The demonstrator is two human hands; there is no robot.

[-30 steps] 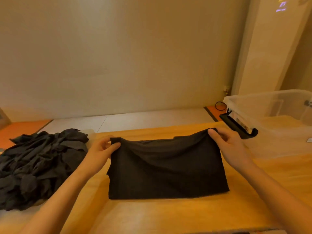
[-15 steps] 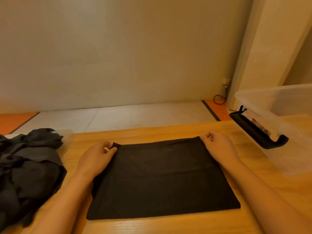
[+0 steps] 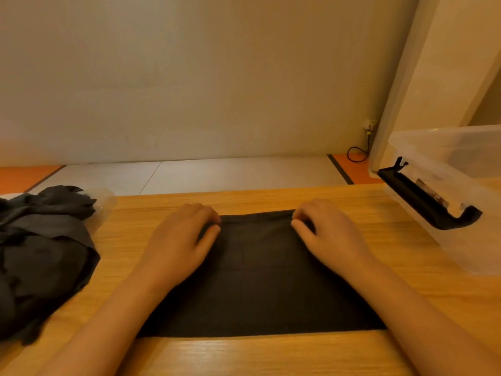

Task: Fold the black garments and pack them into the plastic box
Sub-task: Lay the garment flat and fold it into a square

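Pinching far corners of folded black garment (image 3: 260, 289) with left grip (image 3: 179, 240) and right grip (image 3: 328, 234), fingers curled. Lying flat mid-desk (image 3: 271, 356), apart from plastic box (image 3: 461, 164) at right. Likely to unfold if lifted by far edge only; could skew under uneven pull.

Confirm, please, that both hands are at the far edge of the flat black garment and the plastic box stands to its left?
Not quite: the head view shows the plastic box to the right of the black garment. The left hand and right hand are at its far edge.
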